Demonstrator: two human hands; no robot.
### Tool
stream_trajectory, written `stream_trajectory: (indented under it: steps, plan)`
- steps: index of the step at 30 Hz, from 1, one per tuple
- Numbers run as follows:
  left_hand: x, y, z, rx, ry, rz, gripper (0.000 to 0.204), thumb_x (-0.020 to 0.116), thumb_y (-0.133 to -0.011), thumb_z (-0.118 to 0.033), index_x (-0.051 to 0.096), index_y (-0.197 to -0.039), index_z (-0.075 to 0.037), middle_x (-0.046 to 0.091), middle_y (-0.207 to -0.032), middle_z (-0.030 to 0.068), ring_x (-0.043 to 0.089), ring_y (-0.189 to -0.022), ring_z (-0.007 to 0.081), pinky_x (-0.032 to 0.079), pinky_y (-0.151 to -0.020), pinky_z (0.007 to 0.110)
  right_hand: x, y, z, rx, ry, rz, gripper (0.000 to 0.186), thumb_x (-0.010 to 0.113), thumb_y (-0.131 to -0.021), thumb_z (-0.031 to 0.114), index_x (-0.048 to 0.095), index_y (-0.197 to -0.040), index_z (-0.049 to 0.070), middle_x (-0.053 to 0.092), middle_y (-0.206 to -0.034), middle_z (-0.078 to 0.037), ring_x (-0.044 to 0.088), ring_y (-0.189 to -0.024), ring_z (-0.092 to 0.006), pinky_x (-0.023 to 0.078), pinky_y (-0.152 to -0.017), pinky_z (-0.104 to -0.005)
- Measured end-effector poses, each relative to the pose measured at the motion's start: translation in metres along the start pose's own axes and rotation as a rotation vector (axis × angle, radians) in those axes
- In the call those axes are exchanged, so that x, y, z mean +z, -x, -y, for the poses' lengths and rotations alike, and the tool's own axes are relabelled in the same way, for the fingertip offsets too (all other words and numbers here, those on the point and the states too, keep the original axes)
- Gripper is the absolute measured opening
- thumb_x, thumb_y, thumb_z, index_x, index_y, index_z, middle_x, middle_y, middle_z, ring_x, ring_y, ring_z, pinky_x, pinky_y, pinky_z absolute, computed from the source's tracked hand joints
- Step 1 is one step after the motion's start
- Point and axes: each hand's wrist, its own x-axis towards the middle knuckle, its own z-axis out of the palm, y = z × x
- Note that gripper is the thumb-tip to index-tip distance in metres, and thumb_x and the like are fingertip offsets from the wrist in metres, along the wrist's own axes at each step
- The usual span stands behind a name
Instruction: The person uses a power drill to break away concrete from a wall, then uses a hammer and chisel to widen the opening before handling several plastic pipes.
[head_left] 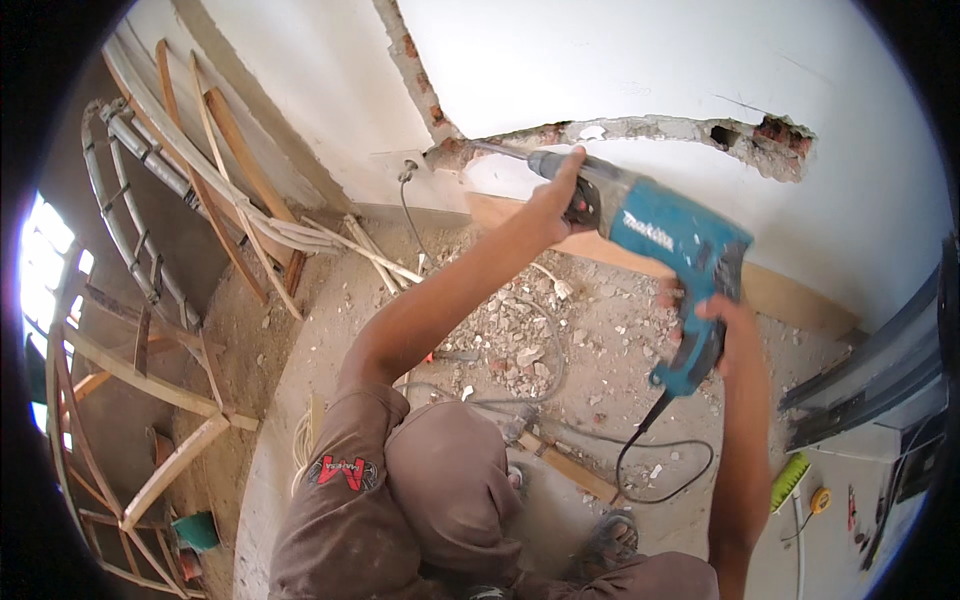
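Note:
My left hand (567, 200) grips the front of a teal and black rotary hammer (660, 245) near its collar. My right hand (722, 325) is wrapped round the rear grip, with the black cord hanging below it. The steel bit (498, 147) points left into a rough chiseled channel (660, 130) in the white wall, at the corner where a vertical cut meets it. Whether the tip touches the masonry is too small to tell. A wall socket (408, 167) with a plug in it is just below and left of the bit.
Rubble (525, 355) and cables lie on the floor, with a wooden block (570, 465). Wooden strips (255, 245), a metal ladder (140, 225) and timber framing (175, 465) are at left. A green brush (790, 480), yellow tape measure (820, 500) and dark panels (865, 370) are at right.

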Motion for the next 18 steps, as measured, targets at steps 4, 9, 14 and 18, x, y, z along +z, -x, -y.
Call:
stream_trajectory:
  steps: [4,9,14,18]
  plan:
    - [0.009,0.034,0.019,-0.021,-0.054,0.008,0.064,0.065,-0.080,-0.059,0.056,-0.110,-0.003,0.061,-0.098,0.0099,0.062,-0.085,0.0227,0.054,-0.079,0.044,-0.006,0.037,-0.044,-0.065,0.031,-0.012,0.063,0.052,-0.062,0.005,0.044,-0.124,-0.004,0.060,-0.097,-0.020,0.062,-0.085,-0.0292,0.059,-0.058,-0.0383]
    - [-0.026,0.013,0.017,-0.025,-0.077,-0.078,0.065,0.066,-0.078,-0.059,0.054,-0.111,-0.005,0.059,-0.098,0.0092,0.060,-0.086,0.0223,0.053,-0.080,0.047,0.006,0.014,-0.073,-0.088,-0.060,-0.026,0.054,0.053,-0.063,-0.001,0.045,-0.116,-0.003,0.058,-0.083,-0.016,0.060,-0.068,-0.0256,0.055,-0.051,-0.0371]
    - [-0.024,-0.008,0.000,-0.024,-0.060,-0.006,0.062,0.059,-0.084,-0.057,0.052,-0.119,-0.006,0.059,-0.111,0.0103,0.060,-0.096,0.0232,0.050,-0.087,0.048,0.004,-0.011,-0.049,-0.070,-0.066,0.044,0.050,0.053,-0.065,-0.003,0.044,-0.113,0.001,0.055,-0.073,-0.013,0.057,-0.059,-0.0226,0.052,-0.048,-0.0366]
    - [-0.027,-0.017,-0.003,-0.020,0.016,-0.081,0.062,0.060,-0.085,-0.055,0.051,-0.118,-0.004,0.059,-0.108,0.0112,0.060,-0.097,0.0254,0.050,-0.088,0.050,-0.003,-0.038,-0.054,0.028,-0.108,0.060,0.043,0.052,-0.067,0.002,0.048,-0.110,-0.001,0.053,-0.081,-0.010,0.055,-0.069,-0.0211,0.051,-0.052,-0.0373]
